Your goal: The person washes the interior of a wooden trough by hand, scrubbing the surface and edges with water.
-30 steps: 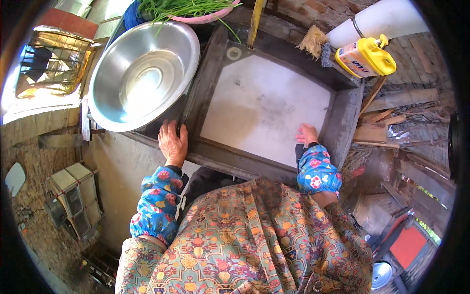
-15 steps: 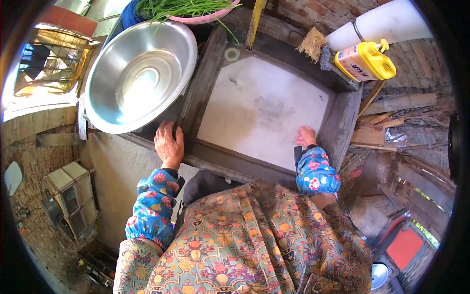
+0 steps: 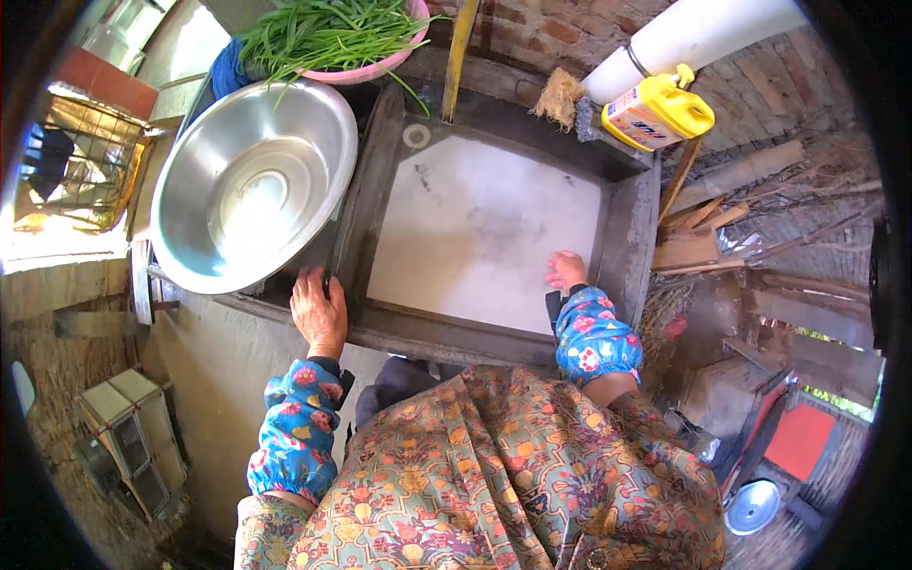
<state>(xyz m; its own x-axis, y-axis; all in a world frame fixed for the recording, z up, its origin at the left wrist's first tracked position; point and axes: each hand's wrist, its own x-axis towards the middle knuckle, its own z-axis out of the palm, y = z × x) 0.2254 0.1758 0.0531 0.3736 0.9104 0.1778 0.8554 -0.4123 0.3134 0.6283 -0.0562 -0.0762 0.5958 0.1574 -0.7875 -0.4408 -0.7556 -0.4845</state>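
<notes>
My left hand (image 3: 318,312) rests on the front edge of a dark stone sink (image 3: 437,344), just below a large metal basin (image 3: 190,185). Its fingers lie extended over the ledge and hold nothing. Above the sink's pale floor, toward its right side, hovers my right hand (image 3: 566,270), fingers loosely bent and apart, with nothing visible in them. Inside the sink is a thin-looking whitish surface with dark smudges and a round drain ring (image 3: 416,137) at the far left corner. The basin is tilted on the left ledge and looks empty.
Long green leafy vegetables (image 3: 332,43) fill a pink basket (image 3: 399,59) at the back left. A yellow bottle (image 3: 655,112), a fibre scrubber (image 3: 559,98) and a white pipe (image 3: 684,47) stand at the back right. A yellow stick (image 3: 459,62) leans at the back.
The view has shifted, so the sink and basin appear further left and lower, with more of the vegetables showing. Both hands keep nearly the same places at the sink.
</notes>
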